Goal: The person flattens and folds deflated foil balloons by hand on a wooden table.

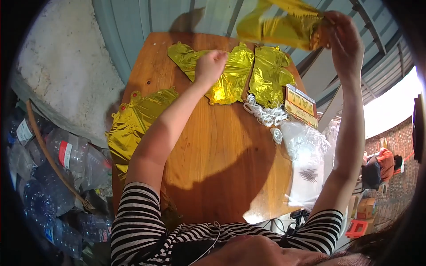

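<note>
Raised at the upper right, my right hand [346, 40] is closed on a gold foil balloon [288, 27], flat and slightly blurred, which hangs out to the left of it. My left hand [211, 67] is closed, fingers curled, above another flat gold foil balloon [237, 73] at the far side of the table; whatever it may hold is hidden. Beside that one lies a third gold foil balloon [268, 71]. More gold foil [137, 122] is spread at the table's left edge, partly behind my left forearm.
The wooden table [213, 150] bears coiled white cords [264, 113], a small white coil [276, 135], a printed card pack [301, 106] and clear plastic bags [306, 164] along its right side. Plastic bottles [71, 153] crowd the floor at left. A corrugated wall [142, 22] rises behind the table.
</note>
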`<state>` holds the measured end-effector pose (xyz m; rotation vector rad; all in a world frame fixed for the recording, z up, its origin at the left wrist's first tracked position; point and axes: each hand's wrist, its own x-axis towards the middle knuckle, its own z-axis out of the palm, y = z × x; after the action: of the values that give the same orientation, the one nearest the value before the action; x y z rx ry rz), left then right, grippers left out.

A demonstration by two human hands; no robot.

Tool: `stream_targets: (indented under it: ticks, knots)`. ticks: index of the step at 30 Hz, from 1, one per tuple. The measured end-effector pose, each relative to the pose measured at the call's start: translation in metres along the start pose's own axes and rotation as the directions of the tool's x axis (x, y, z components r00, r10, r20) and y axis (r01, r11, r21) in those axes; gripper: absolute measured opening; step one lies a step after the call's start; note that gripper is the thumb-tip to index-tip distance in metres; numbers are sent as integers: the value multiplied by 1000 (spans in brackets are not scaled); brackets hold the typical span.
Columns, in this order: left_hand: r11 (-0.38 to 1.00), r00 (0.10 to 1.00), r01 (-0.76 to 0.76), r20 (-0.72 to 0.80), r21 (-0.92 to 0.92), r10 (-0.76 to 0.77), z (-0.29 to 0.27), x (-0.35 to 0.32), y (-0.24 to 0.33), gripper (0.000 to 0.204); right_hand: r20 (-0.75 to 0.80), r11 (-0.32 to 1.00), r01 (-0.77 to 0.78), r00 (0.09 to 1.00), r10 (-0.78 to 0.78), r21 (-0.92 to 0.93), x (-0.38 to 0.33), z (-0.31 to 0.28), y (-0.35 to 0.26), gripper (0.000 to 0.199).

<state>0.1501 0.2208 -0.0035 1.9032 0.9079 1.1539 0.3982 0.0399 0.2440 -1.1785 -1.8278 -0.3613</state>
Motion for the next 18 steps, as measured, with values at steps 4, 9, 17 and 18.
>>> stream_targets:
  ticks: [4, 9, 17, 18]
  knots:
    - [908, 868, -340, -290, 244, 403, -31, -4, 37, 93, 314, 911, -151, 949, 24, 385, -23, -24, -41, 24]
    - [663, 715, -524, -146, 535, 684, -22, -15, 96, 132, 413, 925, -144, 911, -15, 352, -37, -62, -31, 30]
    - [707, 707, -705, -36, 53, 707, 76, -77, 173, 137, 382, 928, -351, 880, 281, 125, -74, -72, -46, 26]
    - [704, 703, -708, -35, 48, 710, 83, -77, 183, 137, 378, 928, -351, 881, 285, 120, -77, -78, -54, 26]
